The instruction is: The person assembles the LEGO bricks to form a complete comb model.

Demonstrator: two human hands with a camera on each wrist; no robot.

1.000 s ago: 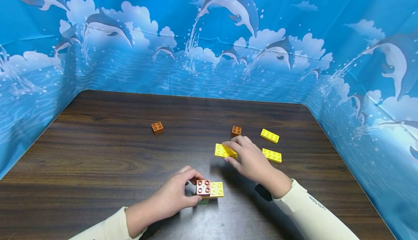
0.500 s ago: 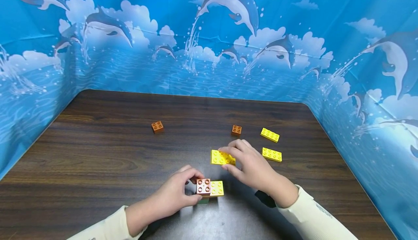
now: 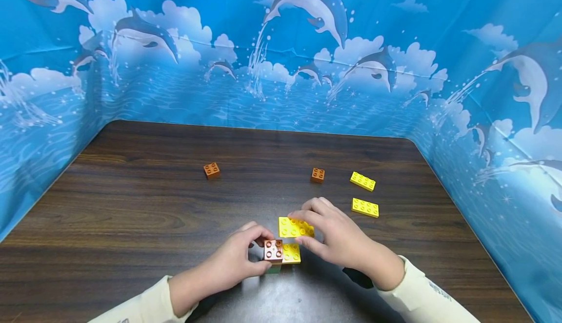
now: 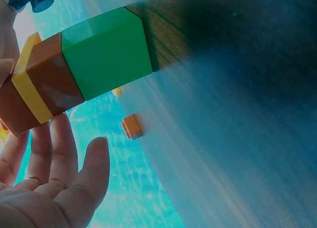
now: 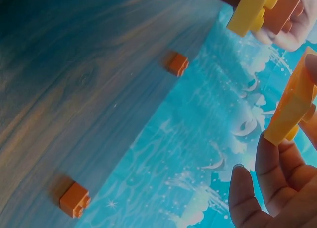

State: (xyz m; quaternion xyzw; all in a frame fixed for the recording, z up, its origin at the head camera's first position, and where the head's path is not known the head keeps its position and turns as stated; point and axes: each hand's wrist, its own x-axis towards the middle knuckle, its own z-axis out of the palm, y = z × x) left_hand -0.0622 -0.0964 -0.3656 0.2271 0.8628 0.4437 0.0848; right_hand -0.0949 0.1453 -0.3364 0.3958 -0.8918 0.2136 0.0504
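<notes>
Apparently, joining a loose yellow piece to the stack is the step in hand. Far left, a brown block [image 3: 211,171] is lying on the bench [image 3: 131,191]. Next, the left hand [image 3: 232,262] is bracing the stack [image 3: 273,251], its grip closed with thumb and fingers around the brown top; a green block [image 4: 109,54] is standing underneath. Keeping this hand steady should help, since pushing on the jutting yellow layer [image 3: 291,253] could lever it loose. Just beyond that layer, and apart from it, the yellow brick [image 3: 286,227] is hanging in the air, the right hand [image 3: 331,232] clamping it between thumb and fingers. Holding it level, lining it up with the chosen studs and only then pressing straight down seems best; which studs, I cannot tell. Behind, a second brown block [image 3: 318,175] is sitting, and farther right a back yellow brick [image 3: 362,181] and a front yellow brick [image 3: 365,207] are lying.

Compared with a second ago, the right hand is bringing its brick closer to the stack and uncovering that second brown block, while the left hand is staying put.
</notes>
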